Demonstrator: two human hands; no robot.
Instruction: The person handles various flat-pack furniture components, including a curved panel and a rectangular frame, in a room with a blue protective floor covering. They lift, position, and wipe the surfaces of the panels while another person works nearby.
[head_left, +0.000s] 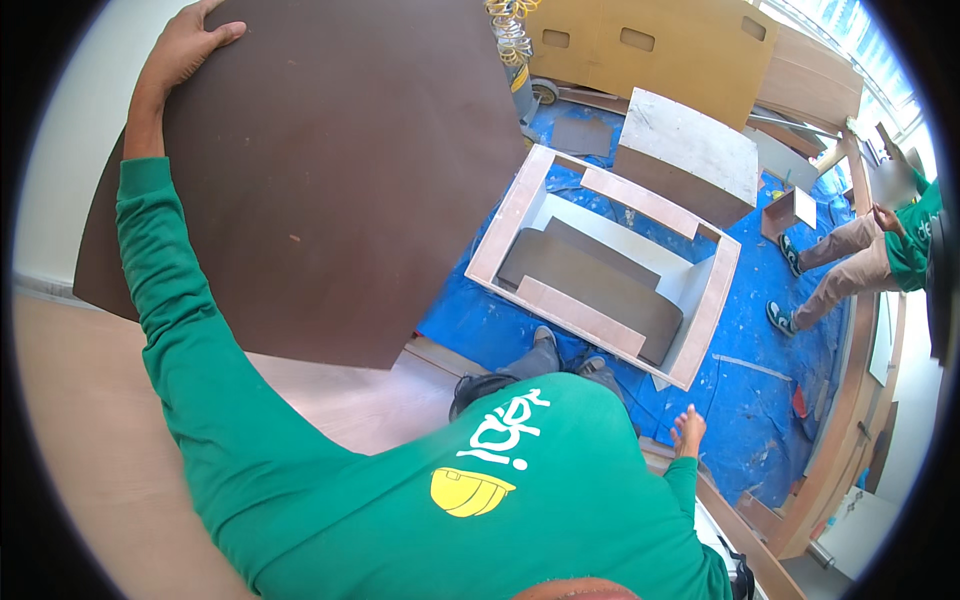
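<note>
Your L hand (185,48) grips lg. brown sheet (330,180), R hand (689,434) empty, fingers loose; brown panel (590,282) already in frame (512,215), sheet not yet released.

Site: I read an indoor carpentry workplace | floor: spattered blue sheeting (735,425) | middle: unpainted open wooden frame (503,232) | back: yellow-brown panel with cutouts (690,75), coiled hose (512,38)
</note>
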